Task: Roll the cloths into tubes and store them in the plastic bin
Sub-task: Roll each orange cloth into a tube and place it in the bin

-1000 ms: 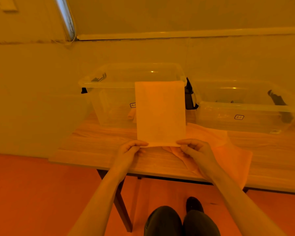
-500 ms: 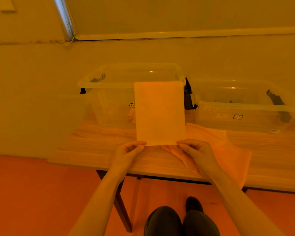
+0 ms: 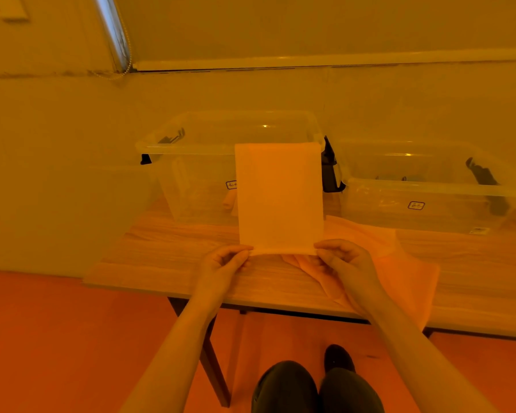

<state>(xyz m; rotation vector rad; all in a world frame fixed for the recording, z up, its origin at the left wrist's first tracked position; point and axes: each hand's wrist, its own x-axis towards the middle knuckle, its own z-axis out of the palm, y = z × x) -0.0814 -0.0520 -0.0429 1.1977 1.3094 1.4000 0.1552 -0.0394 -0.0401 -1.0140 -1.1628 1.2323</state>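
A pale folded cloth (image 3: pixel 279 198) lies stretched from the table's middle up against the front of the left clear plastic bin (image 3: pixel 191 150). My left hand (image 3: pixel 225 263) pinches its near left corner and my right hand (image 3: pixel 344 260) pinches its near right corner. A rolled cloth (image 3: pixel 229 201) shows through the left bin's wall, near the bottom. More orange cloths (image 3: pixel 399 263) lie spread on the table under and right of my right hand, with one edge hanging over the table's front.
A second, lower clear bin (image 3: pixel 429 192) with black latches stands at the back right. The wooden table (image 3: pixel 161 263) stands against a wall; its front edge runs just under my wrists. My legs and a shoe (image 3: pixel 338 357) show below.
Both hands and the cloth stay almost in place; the fingers have shifted slightly along the cloth's near edge.
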